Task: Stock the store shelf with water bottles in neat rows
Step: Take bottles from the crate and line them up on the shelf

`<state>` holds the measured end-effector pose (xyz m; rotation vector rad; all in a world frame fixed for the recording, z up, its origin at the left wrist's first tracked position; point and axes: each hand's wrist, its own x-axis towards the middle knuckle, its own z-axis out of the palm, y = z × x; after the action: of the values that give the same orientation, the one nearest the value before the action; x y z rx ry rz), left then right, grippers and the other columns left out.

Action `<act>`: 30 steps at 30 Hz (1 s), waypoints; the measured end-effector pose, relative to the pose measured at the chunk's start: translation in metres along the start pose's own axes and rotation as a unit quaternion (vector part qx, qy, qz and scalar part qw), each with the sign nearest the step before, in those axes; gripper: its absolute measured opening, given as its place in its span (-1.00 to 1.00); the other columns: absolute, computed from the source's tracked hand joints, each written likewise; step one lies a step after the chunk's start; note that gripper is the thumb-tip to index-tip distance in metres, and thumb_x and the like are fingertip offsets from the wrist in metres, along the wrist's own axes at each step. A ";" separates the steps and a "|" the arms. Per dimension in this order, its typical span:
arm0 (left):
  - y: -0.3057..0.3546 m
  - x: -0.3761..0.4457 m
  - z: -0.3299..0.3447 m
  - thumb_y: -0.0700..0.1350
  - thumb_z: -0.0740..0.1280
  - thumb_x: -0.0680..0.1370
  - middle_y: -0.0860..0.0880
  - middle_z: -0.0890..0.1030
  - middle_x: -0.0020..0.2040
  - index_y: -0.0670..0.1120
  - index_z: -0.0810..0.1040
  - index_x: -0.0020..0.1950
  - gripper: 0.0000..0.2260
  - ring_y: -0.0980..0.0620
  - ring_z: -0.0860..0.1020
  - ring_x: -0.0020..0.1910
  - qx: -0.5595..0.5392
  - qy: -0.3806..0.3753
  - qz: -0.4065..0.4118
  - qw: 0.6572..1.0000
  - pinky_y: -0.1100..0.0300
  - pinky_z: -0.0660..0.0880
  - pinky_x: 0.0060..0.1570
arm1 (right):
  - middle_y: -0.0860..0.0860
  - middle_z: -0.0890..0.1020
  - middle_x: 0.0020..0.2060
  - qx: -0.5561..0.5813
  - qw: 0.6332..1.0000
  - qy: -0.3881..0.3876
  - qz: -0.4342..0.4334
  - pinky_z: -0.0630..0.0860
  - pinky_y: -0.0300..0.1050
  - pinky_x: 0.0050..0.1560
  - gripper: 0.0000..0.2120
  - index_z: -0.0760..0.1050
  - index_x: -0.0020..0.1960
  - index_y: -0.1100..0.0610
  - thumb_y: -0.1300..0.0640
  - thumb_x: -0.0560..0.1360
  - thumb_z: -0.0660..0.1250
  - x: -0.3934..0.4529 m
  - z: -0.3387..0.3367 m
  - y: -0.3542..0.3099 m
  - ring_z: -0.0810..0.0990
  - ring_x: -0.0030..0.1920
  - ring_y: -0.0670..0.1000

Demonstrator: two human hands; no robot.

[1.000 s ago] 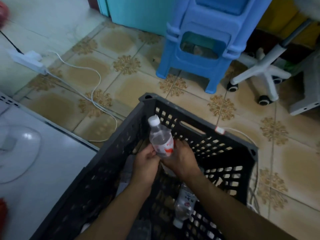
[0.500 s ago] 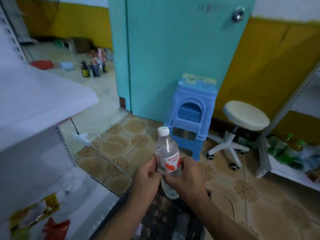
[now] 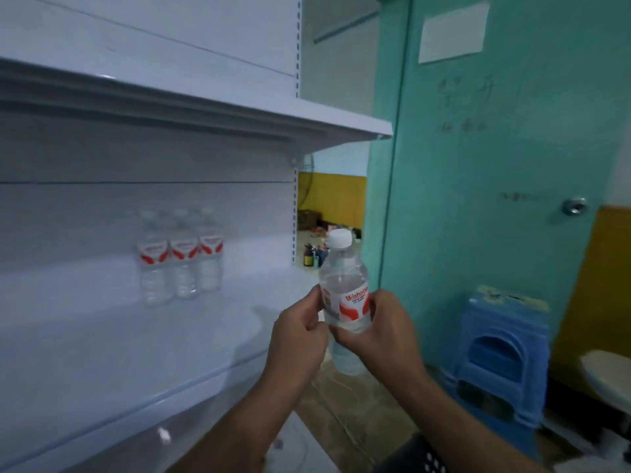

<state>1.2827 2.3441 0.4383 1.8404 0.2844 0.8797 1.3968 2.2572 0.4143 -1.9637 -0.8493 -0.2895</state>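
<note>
Left hand (image 3: 296, 339): to the left of the water bottle (image 3: 345, 295), fingers curled round its label band, thumb on the front.
Right hand (image 3: 382, 327): to the bottle's right, fingers wrapped round its middle, level with the left hand.
Forearms: both bare, rising from below the bottle and converging on it.
Bottle: held upright between both hands.

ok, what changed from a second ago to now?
The bottle went from just above the crate up to shelf height; the view swung from the floor to the shelf, where three bottles stand in a row. Unchanged: left hand and right hand both grip the bottle, upright, cap on.
</note>
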 end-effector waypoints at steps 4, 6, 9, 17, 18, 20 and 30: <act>0.009 -0.015 -0.067 -0.39 0.19 0.53 0.39 0.56 -0.01 0.28 0.49 0.15 -0.47 0.42 0.54 -0.03 0.034 0.065 -0.005 0.997 0.59 0.41 -0.11 | -0.15 0.59 -0.11 0.044 0.998 -0.029 -0.029 0.58 -0.19 -0.16 -0.45 0.40 0.02 -0.08 -0.27 0.19 0.55 -0.006 0.050 -0.056 0.58 -0.15 -0.19; 0.006 -0.022 -0.093 -0.37 0.20 0.53 0.29 0.60 0.03 0.19 0.53 0.19 -0.52 0.38 0.56 -0.01 0.044 0.093 -0.012 0.995 0.57 0.42 -0.12 | -0.16 0.57 -0.13 0.062 0.996 -0.046 -0.034 0.60 -0.11 -0.14 -0.46 0.39 0.00 -0.08 -0.28 0.19 0.54 -0.011 0.074 -0.076 0.57 -0.16 -0.18; -0.003 -0.027 -0.121 -0.29 0.22 0.57 0.26 0.59 0.00 0.21 0.53 0.12 -0.63 0.33 0.55 -0.01 0.069 0.126 -0.040 0.989 0.55 0.41 -0.15 | -0.17 0.54 -0.16 0.080 0.994 -0.077 -0.024 0.58 -0.13 -0.14 -0.47 0.38 -0.02 -0.06 -0.29 0.21 0.52 -0.018 0.106 -0.095 0.55 -0.18 -0.18; -0.032 0.006 -0.143 -0.25 0.22 0.58 0.21 0.60 0.10 0.17 0.52 0.19 -0.66 0.19 0.56 0.12 0.109 0.139 -0.102 0.979 0.37 0.49 0.13 | -0.15 0.50 -0.18 0.100 0.991 -0.091 0.025 0.41 -0.26 -0.27 -0.49 0.36 -0.05 -0.05 -0.23 0.22 0.55 0.006 0.159 -0.103 0.51 -0.21 -0.18; -0.036 0.012 -0.142 -0.26 0.22 0.58 0.15 0.57 0.21 0.12 0.50 0.28 -0.63 0.13 0.53 0.21 0.117 0.130 -0.108 0.979 0.27 0.45 0.25 | -0.14 0.50 -0.18 0.101 0.991 -0.087 0.033 0.38 -0.27 -0.29 -0.50 0.36 -0.05 -0.04 -0.22 0.23 0.56 0.013 0.163 -0.100 0.49 -0.22 -0.18; -0.047 0.019 -0.141 -0.27 0.20 0.58 0.09 0.44 0.37 0.02 0.35 0.45 -0.55 0.08 0.41 0.36 0.153 0.108 -0.140 0.972 0.24 0.30 0.34 | -0.10 0.50 -0.15 0.094 0.992 -0.076 0.044 0.38 -0.25 -0.27 -0.52 0.38 -0.03 -0.01 -0.18 0.27 0.55 0.028 0.173 -0.092 0.50 -0.20 -0.12; -0.139 0.046 -0.134 -0.04 0.28 0.54 0.06 0.31 0.48 0.00 0.31 0.48 -0.51 0.17 0.23 0.46 0.290 0.078 -0.131 0.945 0.57 -0.07 0.19 | -0.02 0.48 -0.04 0.096 0.991 -0.026 0.086 0.57 -0.10 0.06 -0.47 0.39 0.10 0.08 -0.06 0.30 0.59 0.130 0.243 -0.060 0.56 0.00 0.00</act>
<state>1.2508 2.5256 0.3639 2.1967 0.9510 0.8053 1.4182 2.5378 0.3937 -1.8553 -0.7079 -0.0521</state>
